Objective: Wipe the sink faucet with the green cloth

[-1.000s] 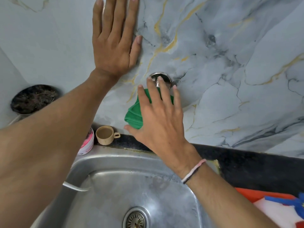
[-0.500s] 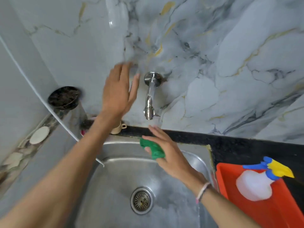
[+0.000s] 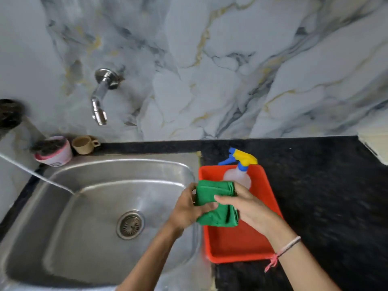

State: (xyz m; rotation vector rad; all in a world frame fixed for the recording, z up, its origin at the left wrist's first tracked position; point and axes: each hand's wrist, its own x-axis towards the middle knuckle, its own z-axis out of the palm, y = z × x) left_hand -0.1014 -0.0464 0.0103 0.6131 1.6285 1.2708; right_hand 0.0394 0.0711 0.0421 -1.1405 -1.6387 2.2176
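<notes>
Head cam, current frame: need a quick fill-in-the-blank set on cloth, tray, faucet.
1. Both hands hold the folded ____ cloth.
2. The spray bottle lies in the ____ tray.
3. The faucet is mounted on the ____, above the sink.

Missing: green; red; wall

Single head-worn view, looking steeply down and forward, close over sink (image 3: 117,171) and counter (image 3: 315,185), facing marble wall (image 3: 231,59)

Both forearms are showing bare, no sleeves; the right wrist is wearing a pink-and-white braided thread bracelet (image 3: 288,248), knotted ends dangling.
</notes>
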